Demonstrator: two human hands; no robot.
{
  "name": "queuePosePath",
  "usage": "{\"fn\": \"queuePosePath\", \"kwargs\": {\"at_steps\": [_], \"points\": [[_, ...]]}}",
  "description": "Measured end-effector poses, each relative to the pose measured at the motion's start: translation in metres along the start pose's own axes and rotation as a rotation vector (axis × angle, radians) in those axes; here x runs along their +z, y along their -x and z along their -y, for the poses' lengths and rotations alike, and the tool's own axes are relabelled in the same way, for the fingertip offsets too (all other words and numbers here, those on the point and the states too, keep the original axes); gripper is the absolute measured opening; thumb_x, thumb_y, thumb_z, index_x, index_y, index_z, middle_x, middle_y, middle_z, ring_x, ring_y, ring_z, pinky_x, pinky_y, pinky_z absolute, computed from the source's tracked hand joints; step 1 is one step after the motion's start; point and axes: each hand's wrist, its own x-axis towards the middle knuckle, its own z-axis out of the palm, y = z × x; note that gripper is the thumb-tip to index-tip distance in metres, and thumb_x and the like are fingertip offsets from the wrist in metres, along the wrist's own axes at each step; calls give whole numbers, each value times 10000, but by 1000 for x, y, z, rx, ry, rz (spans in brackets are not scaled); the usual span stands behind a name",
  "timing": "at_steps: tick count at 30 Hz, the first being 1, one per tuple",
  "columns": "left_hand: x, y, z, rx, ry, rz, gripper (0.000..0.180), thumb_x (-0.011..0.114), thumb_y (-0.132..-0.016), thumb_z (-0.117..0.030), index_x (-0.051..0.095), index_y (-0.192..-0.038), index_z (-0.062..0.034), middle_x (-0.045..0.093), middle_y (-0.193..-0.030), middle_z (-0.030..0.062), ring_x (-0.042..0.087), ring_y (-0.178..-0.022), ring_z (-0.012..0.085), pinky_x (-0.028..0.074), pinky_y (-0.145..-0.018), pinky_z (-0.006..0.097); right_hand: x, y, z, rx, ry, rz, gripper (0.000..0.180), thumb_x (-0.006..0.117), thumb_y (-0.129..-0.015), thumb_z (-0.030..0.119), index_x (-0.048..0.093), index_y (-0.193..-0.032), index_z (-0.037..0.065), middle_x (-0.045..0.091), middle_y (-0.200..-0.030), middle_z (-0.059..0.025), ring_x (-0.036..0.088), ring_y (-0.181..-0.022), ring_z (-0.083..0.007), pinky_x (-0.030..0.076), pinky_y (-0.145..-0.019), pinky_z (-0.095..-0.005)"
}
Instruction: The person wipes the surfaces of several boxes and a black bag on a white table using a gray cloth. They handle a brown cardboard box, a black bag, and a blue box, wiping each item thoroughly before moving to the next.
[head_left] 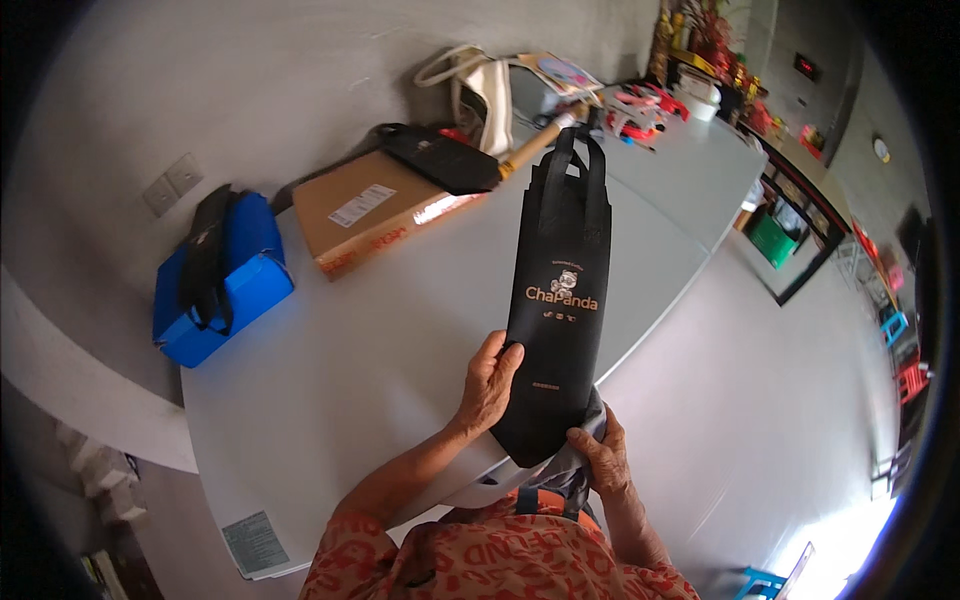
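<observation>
A black carrier bag [560,340], folded flat, stands up before me over the near edge of the table. It has two loop handles at the top and a small panda print on its front. My left hand [488,384] grips its left edge, thumb on the front. Lower down, my right hand [603,452] is closed on the right edge near the bottom, its thumb pressed to the front. A grey cloth-like piece [572,470] shows behind the bag beside my right hand; whether that hand also holds it is hard to see.
On the grey table [330,420] lies a flat cardboard box [340,215] with another black bag [440,158] on it. A blue box [240,285] with a black bag [205,255] stands left, near the wall. A beige tote [485,100] and red items [640,110] sit farther back.
</observation>
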Motion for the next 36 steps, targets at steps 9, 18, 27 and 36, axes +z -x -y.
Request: {"fn": "queuePosePath", "kwargs": {"at_steps": [9, 18, 27, 36], "points": [[-1, 3, -42, -80, -19, -60, 286, 577, -961, -146, 486, -1196, -11, 571, -1063, 31, 545, -955, 96, 477, -856, 282, 3, -73, 31, -165, 84, 68, 393, 698, -819, 39, 578, -1193, 18, 655, -981, -43, 608, -882, -137, 505, -826, -291], [-51, -75, -26, 18, 122, -441, 184, 562, -965, -156, 542, -1099, -31, 519, -956, -29, 458, -825, 43, 413, -757, 213, -1, -157, 58, -302, 492, 182, 415, 707, -847, 158, 535, -1204, 34, 659, -930, -108, 626, -820, -180, 520, -729, -334], [-101, -243, -5, 35, 234, -664, 312, 592, -927, -87, 540, -1221, 3, 600, -1139, 47, 548, -1031, 150, 433, -924, 288, -37, -209, 38, -273, 845, 152, 504, 716, -793, 170, 500, -1223, 19, 661, -971, -254, 677, -875, -389, 536, -758, -417], [-114, -318, 61, -127, -47, -691, 292, 606, -913, -106, 565, -1194, -39, 625, -1162, 90, 618, -1010, 237, 530, -787, 425, -41, -208, 35, -401, 863, 219, 517, 736, -768, 176, 512, -1200, 2, 634, -1011, -225, 664, -882, -384, 544, -744, -422]]}}
